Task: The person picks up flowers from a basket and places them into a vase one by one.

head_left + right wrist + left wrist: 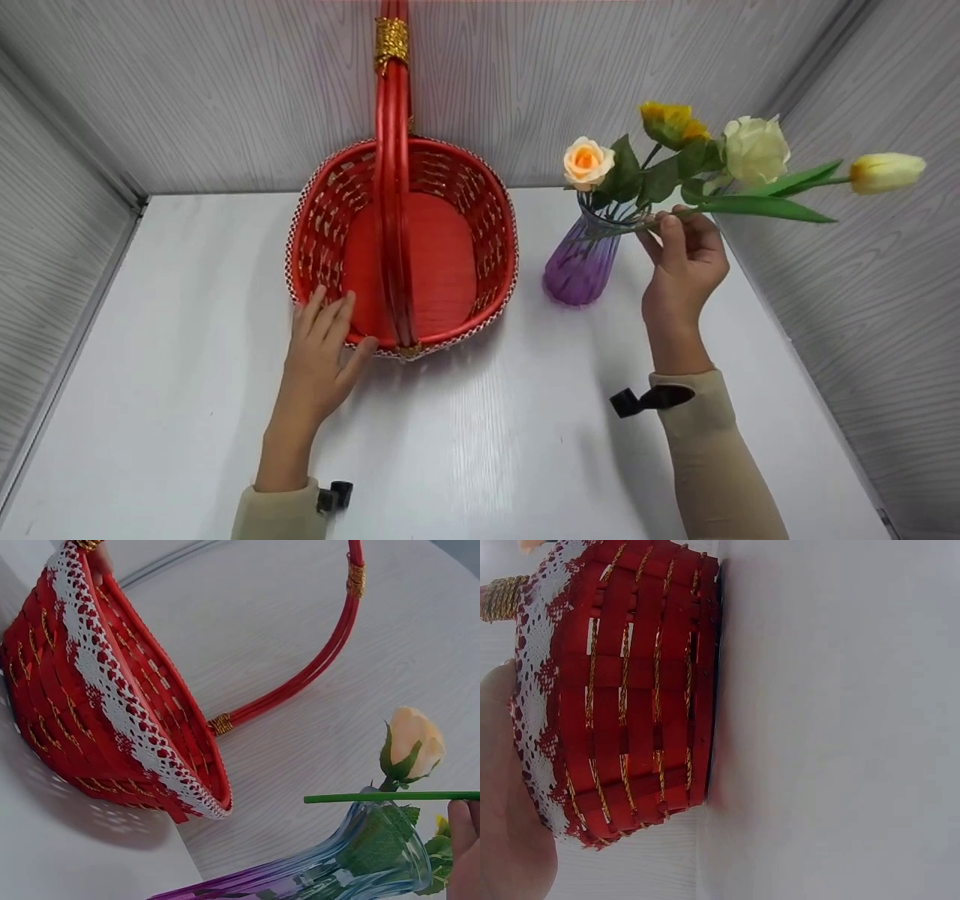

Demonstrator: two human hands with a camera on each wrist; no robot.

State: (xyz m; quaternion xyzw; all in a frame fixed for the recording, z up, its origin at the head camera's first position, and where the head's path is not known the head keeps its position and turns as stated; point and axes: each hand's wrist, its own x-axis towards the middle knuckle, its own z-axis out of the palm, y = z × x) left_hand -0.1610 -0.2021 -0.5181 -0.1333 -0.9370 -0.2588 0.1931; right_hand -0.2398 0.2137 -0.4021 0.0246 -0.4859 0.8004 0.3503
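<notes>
My right hand (pixel 684 274) pinches the green stem (pixel 375 797) of a pale yellow tulip (pixel 887 173) between thumb and fingertips. The tulip lies nearly level, its bloom to the right and its stem's cut end outside the vase's mouth. Beside that hand stands a glass vase (pixel 579 264), purple below and clear bluish above. It holds a peach rose (pixel 588 163), a yellow flower (pixel 673 124) and, seemingly, a cream-white bloom (pixel 756 150). My left hand (pixel 321 364) rests at the near-left rim of a red woven basket (pixel 444 262), fingers extended over the edge.
The basket's tall red handle (pixel 393 187) arches over its middle, with gold wrapping. White lace trim (pixel 536 682) runs around the outside of the rim. A white table (pixel 480 450) lies beneath, with grey wood-grain panels (pixel 225 97) behind and at both sides.
</notes>
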